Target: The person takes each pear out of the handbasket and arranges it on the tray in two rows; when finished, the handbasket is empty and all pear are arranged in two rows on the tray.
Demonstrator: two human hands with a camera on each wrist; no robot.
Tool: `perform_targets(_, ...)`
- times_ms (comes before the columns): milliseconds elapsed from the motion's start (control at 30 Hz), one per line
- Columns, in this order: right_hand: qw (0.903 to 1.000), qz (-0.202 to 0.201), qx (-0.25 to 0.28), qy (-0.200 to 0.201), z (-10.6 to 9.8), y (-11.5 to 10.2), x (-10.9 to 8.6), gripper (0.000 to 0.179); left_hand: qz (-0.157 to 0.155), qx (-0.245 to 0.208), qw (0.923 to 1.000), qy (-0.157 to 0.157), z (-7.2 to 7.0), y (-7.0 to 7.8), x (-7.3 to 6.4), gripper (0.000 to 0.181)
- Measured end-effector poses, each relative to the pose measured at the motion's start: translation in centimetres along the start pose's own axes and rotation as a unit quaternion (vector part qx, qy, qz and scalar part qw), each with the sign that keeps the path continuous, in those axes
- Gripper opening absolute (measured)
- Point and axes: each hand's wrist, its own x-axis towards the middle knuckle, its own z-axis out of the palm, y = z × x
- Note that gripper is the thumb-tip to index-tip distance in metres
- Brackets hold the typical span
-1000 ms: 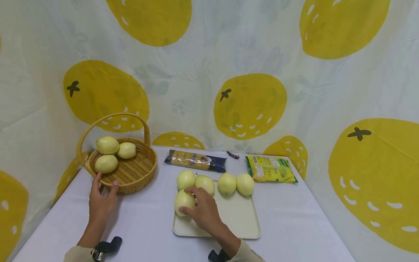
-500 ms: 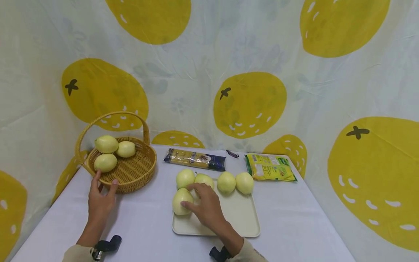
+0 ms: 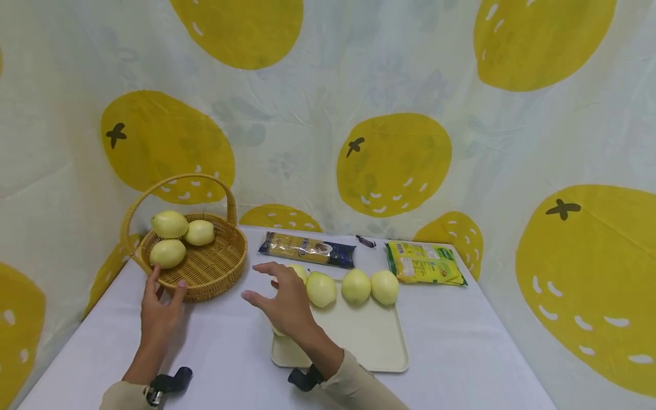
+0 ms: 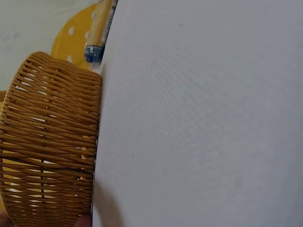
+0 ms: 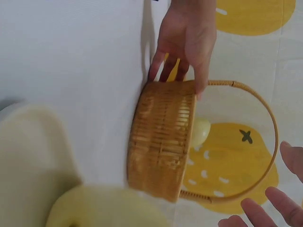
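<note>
A cloth (image 3: 287, 165) printed with big yellow fruit hangs behind the white table (image 3: 220, 353). A basket (image 3: 226, 278) stands at the left, a tray (image 3: 369, 341) nearer the middle. Behind the tray lie a pasta pack (image 3: 307, 249) and, farther right, a yellow bag (image 3: 426, 263). The left hand (image 3: 160, 319) touches the basket's near side, thumb and fingers spread. The right hand (image 3: 287, 304) hovers by the tray's left edge, fingers and thumb apart. Three pears (image 3: 167, 254) sit in the basket; others (image 3: 321, 289) line the tray's far edge, one partly hidden.
</note>
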Motion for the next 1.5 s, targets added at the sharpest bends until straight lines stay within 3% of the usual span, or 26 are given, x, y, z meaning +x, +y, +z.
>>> perform_targets(233,0.9983,-0.021,0.053,0.009,3.7,-1.9,2.9,0.048,0.008,0.002,1.0000,0.000,-0.2,-0.1,0.4,0.081)
perform_targets(533,0.9970,-0.034,0.069,0.003,8.1,-3.3,7.5,0.048,0.013,0.014,0.9997,0.014,-0.5,-0.4,0.7,0.080)
perform_targets(733,0.9970,-0.002,0.078,-0.003,11.6,-3.0,10.5,0.045,0.026,0.012,0.9993,0.022,-0.3,-0.6,0.8,0.079)
perform_targets(900,0.9987,0.019,0.046,-0.009,14.1,-2.5,12.5,0.044,0.033,0.016,0.9991,0.019,0.2,-0.7,0.7,0.080)
perform_targets(1167,0.9978,0.001,0.044,-0.049,16.6,-1.9,14.2,0.041,0.037,0.016,0.9988,0.027,0.2,-0.6,0.5,0.080)
perform_targets(1500,0.9880,-0.050,-0.031,-0.143,17.7,-1.1,15.0,0.047,0.050,0.006,0.9984,0.026,0.4,-0.8,0.2,0.080)
